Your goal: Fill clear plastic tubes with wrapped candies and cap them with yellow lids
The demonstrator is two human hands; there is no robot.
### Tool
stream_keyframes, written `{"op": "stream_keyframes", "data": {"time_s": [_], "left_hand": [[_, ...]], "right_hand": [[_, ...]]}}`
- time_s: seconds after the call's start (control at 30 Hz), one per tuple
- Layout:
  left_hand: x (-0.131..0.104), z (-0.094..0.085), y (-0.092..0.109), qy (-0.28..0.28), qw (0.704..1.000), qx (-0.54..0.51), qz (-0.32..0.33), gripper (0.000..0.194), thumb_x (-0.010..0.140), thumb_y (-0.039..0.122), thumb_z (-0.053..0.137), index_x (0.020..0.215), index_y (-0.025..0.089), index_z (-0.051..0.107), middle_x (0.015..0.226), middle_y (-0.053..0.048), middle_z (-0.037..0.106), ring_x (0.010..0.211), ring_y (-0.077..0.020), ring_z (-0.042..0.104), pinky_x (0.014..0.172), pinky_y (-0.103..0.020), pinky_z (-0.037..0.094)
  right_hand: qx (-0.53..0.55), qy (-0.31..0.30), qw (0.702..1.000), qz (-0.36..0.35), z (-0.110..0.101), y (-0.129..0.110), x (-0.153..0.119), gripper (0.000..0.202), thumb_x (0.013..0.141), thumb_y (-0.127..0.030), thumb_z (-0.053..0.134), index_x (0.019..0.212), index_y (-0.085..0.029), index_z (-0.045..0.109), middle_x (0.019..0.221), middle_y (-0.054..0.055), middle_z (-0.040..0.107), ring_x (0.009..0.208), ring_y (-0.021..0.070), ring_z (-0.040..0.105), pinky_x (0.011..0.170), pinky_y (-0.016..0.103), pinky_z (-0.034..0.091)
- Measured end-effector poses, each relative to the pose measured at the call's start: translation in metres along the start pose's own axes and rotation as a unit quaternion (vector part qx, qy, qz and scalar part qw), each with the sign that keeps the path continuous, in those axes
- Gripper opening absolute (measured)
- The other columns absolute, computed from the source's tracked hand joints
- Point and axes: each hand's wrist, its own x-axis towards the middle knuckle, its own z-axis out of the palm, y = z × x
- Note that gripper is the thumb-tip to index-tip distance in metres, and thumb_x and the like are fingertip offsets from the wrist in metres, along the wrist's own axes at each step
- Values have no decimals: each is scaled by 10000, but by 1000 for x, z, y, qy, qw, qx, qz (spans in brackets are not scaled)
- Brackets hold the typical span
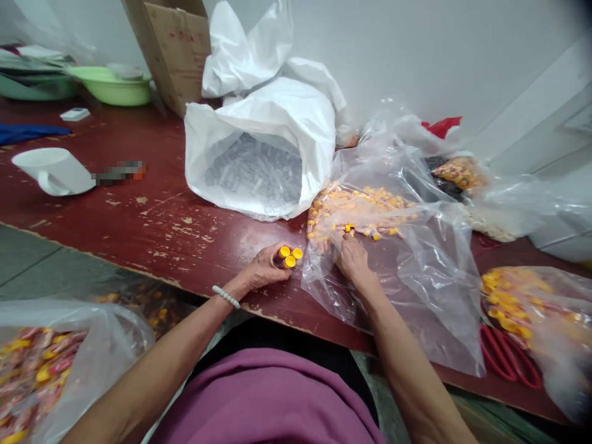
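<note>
Three small tubes with yellow round tops [290,261] are bunched upright in my left hand [266,268], its fingers closed around them above the table's front edge. My right hand [354,256] reaches into the mouth of a clear plastic bag [430,246] lying on the table. Its fingertips are pinched at a small yellow-topped piece [348,228]. Many similar yellow and pinkish pieces [361,200] lie heaped inside that bag. Behind my hands, a white sack [296,111] lies open towards me with many clear plastic tubes [254,172] inside.
On the red worn table [157,228] stand a white mug [58,169], a green basin [113,86] and a cardboard box [180,55]. At right are red-handled scissors [509,357] beside another bag of yellow-topped pieces [513,302]. A bag of wrapped pieces [41,370] sits low at left.
</note>
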Motion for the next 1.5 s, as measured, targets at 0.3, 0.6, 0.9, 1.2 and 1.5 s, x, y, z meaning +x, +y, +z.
{"op": "stream_keyframes", "data": {"time_s": [0.3,0.6,0.9,1.2,1.5], "left_hand": [[-1,0,3,-9,1000,-20,0,284,641,137,622,913,159,542,785,20,557,717,-120,521,645,-209,416],[2,-1,-6,4,1000,23,18,289,642,245,667,892,147,560,817,-3,591,735,-145,535,680,-252,448],[3,-2,-6,2,998,42,36,293,664,229,660,925,155,550,757,26,556,655,-118,487,611,-234,421],[4,-3,-8,-8,998,-27,49,284,664,227,674,910,147,555,851,-10,592,737,-135,526,675,-238,440],[1,0,4,22,999,27,18,286,617,104,623,888,157,549,743,36,565,643,-96,484,593,-204,402]], "right_hand": [[243,145,957,69,-29,-28,-34,288,857,-369,515,1071,-178,537,834,29,609,669,132,563,621,263,446],[258,108,940,-197,-5,-114,-63,135,866,-201,547,1001,-205,554,873,33,652,731,134,606,692,271,499],[193,146,944,-223,-22,-109,-62,176,860,-185,526,1028,-184,579,1211,128,534,1168,226,494,1011,434,395],[61,47,967,-242,-14,-106,-66,305,839,-434,585,1102,-284,626,1460,75,357,1302,321,345,1047,563,264],[163,168,950,-207,-36,-93,-52,371,903,-275,479,1267,-208,493,1327,117,485,1267,225,427,1067,463,333]]}}
